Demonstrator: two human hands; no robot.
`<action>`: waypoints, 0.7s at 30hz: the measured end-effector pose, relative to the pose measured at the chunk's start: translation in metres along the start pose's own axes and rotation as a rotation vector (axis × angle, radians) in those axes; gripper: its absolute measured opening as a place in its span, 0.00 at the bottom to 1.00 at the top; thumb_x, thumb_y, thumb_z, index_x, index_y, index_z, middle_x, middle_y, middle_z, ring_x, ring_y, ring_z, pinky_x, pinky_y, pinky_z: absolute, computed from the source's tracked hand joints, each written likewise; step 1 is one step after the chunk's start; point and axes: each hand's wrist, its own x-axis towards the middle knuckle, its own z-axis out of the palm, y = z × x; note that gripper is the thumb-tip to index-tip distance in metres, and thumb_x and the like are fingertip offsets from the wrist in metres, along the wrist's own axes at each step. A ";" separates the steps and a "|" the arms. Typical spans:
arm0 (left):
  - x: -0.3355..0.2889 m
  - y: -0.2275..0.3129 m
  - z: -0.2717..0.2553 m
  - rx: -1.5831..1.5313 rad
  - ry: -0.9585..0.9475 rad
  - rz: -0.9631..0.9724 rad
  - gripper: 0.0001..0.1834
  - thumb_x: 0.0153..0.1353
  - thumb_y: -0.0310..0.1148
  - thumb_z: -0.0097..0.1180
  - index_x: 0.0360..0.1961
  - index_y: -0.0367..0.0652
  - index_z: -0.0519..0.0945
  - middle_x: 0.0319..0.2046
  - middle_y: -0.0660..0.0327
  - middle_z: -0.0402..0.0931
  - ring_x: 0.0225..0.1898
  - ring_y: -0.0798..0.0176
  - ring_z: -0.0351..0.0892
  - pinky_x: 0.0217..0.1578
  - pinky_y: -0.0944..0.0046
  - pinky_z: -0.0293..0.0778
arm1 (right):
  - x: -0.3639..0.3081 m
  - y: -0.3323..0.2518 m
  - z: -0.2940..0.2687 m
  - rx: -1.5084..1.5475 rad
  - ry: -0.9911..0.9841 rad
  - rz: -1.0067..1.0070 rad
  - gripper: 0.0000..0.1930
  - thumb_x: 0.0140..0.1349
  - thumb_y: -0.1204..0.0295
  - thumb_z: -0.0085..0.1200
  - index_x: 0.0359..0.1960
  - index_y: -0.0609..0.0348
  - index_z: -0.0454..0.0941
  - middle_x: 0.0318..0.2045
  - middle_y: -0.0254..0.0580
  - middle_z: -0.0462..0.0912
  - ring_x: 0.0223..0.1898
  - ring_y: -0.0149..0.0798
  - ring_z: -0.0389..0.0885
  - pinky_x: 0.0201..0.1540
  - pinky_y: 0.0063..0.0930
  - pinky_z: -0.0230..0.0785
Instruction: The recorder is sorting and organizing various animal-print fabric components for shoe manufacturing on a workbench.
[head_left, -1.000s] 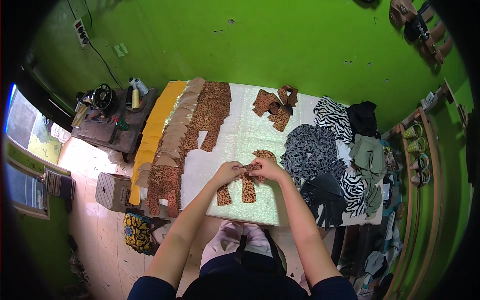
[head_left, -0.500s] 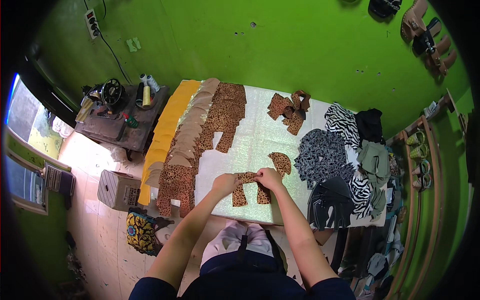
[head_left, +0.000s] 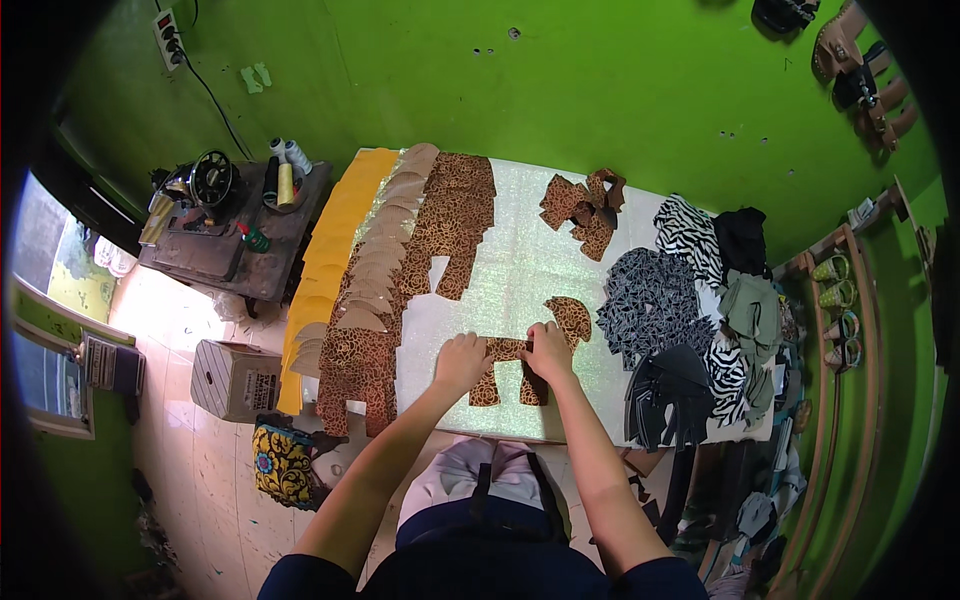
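On the desk (head_left: 520,245), a leopard-print piece (head_left: 507,349) was pinched by the left hand (head_left: 462,362) and right hand (head_left: 549,356), set apart, seemingly for flatness.

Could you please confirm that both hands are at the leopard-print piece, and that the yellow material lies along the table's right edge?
Not quite: the yellow material lies along the table's left edge, as the head view shows. The left hand and right hand are indeed at the leopard-print piece.
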 end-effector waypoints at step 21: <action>0.039 -0.101 -0.042 -0.896 0.174 -0.303 0.19 0.49 0.33 0.61 0.41 0.37 0.71 0.31 0.57 0.75 0.33 0.63 0.72 0.35 0.64 0.69 | 0.077 -0.054 0.034 0.816 -0.025 -0.171 0.21 0.46 0.76 0.61 0.43 0.57 0.69 0.28 0.40 0.75 0.32 0.38 0.74 0.39 0.27 0.66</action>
